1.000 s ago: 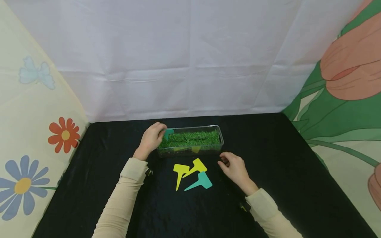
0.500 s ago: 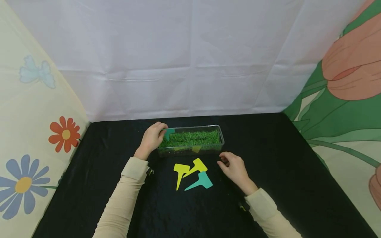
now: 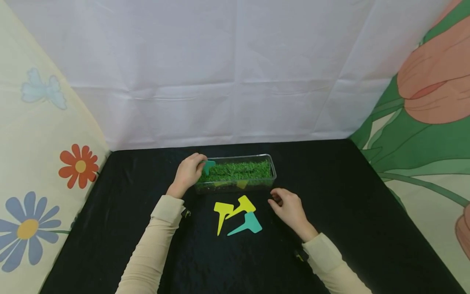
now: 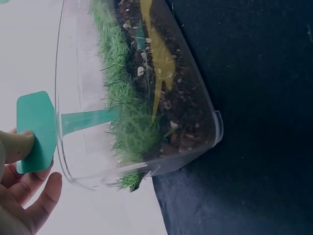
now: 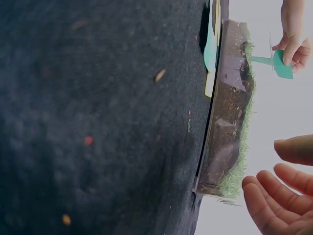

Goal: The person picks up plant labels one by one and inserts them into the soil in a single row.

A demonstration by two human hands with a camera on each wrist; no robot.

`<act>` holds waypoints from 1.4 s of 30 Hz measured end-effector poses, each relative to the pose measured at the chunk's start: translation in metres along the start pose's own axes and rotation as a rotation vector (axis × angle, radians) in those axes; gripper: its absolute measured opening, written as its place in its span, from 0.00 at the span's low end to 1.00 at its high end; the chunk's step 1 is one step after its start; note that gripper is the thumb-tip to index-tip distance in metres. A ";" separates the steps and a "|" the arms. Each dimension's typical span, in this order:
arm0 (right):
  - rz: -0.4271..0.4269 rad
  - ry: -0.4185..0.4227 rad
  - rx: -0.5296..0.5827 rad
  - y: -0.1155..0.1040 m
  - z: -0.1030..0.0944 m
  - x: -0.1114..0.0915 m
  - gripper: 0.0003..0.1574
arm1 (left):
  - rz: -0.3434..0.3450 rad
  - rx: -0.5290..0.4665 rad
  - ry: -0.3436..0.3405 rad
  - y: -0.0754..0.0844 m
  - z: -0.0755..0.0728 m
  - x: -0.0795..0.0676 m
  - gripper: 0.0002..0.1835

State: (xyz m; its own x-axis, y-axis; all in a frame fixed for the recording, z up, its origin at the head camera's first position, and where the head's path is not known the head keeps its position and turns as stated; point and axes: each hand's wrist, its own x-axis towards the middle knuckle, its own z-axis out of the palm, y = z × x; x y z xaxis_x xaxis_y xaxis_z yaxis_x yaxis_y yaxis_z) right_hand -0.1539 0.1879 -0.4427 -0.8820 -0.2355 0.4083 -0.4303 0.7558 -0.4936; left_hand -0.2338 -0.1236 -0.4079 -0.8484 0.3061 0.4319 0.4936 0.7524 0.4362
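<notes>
My left hand (image 3: 189,170) pinches the wide head of a green T-shaped plant label (image 4: 39,132) between thumb and fingers. Its narrow stake points down, and the tip disappears into the grass at the left end of a clear plastic box (image 3: 273,173). Grass (image 3: 238,170) grows on dark soil (image 4: 188,112) inside. Apart from the box, to its front right, my right hand (image 3: 290,207) hovers or rests with loosely curled fingers and nothing in them. Two yellow plant labels (image 3: 223,209) and a turquoise plant label (image 3: 252,222) lie in front of the box, close together.
Black cloth (image 3: 227,265) covers the table, and a few crumbs lie on it in the right wrist view. A white curtain (image 3: 235,81) hangs behind. Flower-printed panels (image 3: 36,143) stand at both sides.
My left hand and the green plant label have shifted very slightly right and down. The right hand and the labels lying on the cloth stay as they were.
</notes>
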 end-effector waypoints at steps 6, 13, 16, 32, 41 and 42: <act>-0.008 0.008 -0.002 0.001 0.001 -0.001 0.12 | -0.009 0.002 -0.001 0.001 0.002 -0.002 0.06; -0.009 0.010 0.011 0.002 0.002 -0.002 0.12 | -0.009 0.028 0.019 0.001 0.005 -0.003 0.06; -0.004 0.003 0.009 0.001 0.002 -0.002 0.11 | 0.003 0.048 0.036 0.000 0.007 -0.003 0.06; -0.006 0.012 -0.008 0.002 0.003 -0.003 0.12 | 0.010 0.056 0.036 0.000 0.010 -0.003 0.06; -0.002 0.006 -0.006 0.001 0.002 -0.004 0.12 | -0.004 0.068 0.025 -0.001 0.013 -0.004 0.06; -0.003 0.007 -0.005 0.001 0.002 -0.004 0.12 | -0.006 0.070 0.023 -0.001 0.013 -0.004 0.06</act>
State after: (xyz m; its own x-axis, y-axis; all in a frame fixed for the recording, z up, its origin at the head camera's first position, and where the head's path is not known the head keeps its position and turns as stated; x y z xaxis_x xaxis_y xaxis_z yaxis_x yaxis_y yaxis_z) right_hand -0.1513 0.1881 -0.4459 -0.8792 -0.2336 0.4153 -0.4321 0.7580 -0.4885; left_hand -0.2333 -0.1180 -0.4203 -0.8462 0.2892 0.4476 0.4735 0.7933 0.3826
